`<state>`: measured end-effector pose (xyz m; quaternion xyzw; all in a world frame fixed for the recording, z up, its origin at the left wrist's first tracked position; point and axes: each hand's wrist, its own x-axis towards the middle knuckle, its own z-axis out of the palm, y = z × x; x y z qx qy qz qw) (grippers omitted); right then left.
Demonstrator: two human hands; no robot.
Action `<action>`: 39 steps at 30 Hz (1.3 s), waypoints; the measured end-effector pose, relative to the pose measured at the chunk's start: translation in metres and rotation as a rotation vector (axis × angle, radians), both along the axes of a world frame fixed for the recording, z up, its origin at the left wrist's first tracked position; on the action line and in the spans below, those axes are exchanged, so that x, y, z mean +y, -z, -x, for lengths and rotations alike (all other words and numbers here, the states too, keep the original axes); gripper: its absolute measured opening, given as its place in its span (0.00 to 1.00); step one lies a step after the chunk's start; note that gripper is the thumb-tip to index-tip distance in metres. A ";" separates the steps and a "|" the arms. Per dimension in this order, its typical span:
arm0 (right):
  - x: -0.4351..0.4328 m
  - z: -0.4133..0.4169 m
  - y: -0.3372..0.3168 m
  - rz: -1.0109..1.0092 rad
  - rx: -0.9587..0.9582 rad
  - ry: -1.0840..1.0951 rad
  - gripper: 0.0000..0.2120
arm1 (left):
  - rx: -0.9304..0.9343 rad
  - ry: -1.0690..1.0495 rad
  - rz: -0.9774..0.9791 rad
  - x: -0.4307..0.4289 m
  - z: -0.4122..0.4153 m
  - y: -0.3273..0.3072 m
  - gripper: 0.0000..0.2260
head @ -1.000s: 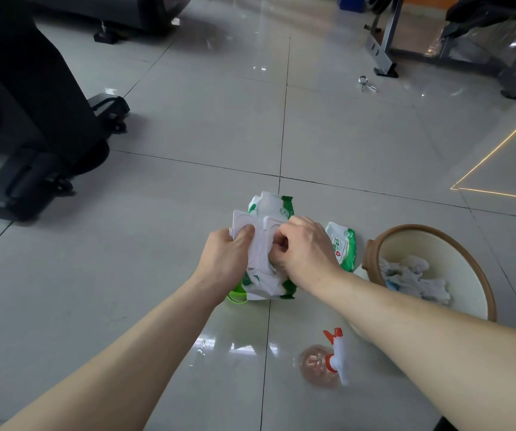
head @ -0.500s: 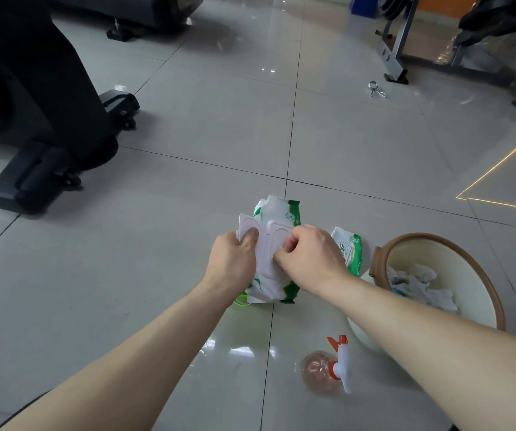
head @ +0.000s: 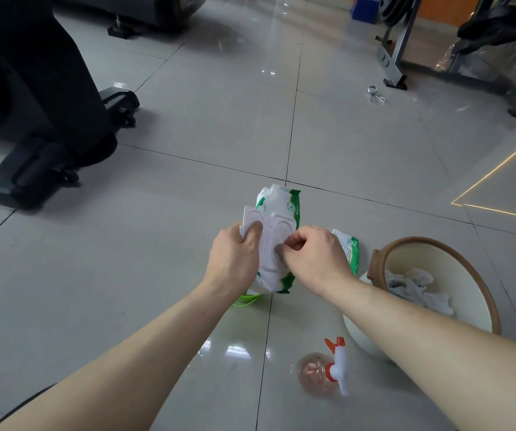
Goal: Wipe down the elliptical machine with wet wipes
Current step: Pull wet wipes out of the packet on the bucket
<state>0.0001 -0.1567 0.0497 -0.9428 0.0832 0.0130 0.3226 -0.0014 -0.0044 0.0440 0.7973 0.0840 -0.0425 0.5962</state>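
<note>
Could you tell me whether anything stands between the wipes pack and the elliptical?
Nothing visible does: only bare floor lies between the pack, gripped by the left hand and right hand, and the elliptical to its left. The bin and bottle sit off to the right.

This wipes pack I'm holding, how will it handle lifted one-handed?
The wipes pack looks soft: its film is creased and bent, so it would likely sag. Its white lid looks rigid, a firmer hold. Glossy film may slip.

Spray bottle (head: 319,373) lying on its side on the tile floor (head: 188,126), tan-rimmed bucket (head: 431,256) just beside it, metal clip (head: 375,94) farther off.
</note>
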 end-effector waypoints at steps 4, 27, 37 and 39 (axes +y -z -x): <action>0.000 -0.001 -0.002 -0.050 0.019 -0.003 0.06 | -0.008 0.018 0.025 0.001 0.001 -0.001 0.16; 0.010 -0.006 -0.007 -0.085 0.113 0.111 0.10 | -0.025 0.032 0.021 0.003 0.000 0.001 0.18; 0.011 -0.007 -0.009 -0.181 0.184 0.165 0.08 | -0.010 -0.011 -0.018 0.000 -0.003 0.005 0.19; 0.014 -0.006 -0.009 -0.184 0.182 0.153 0.07 | -0.003 -0.033 -0.007 0.001 -0.003 0.006 0.18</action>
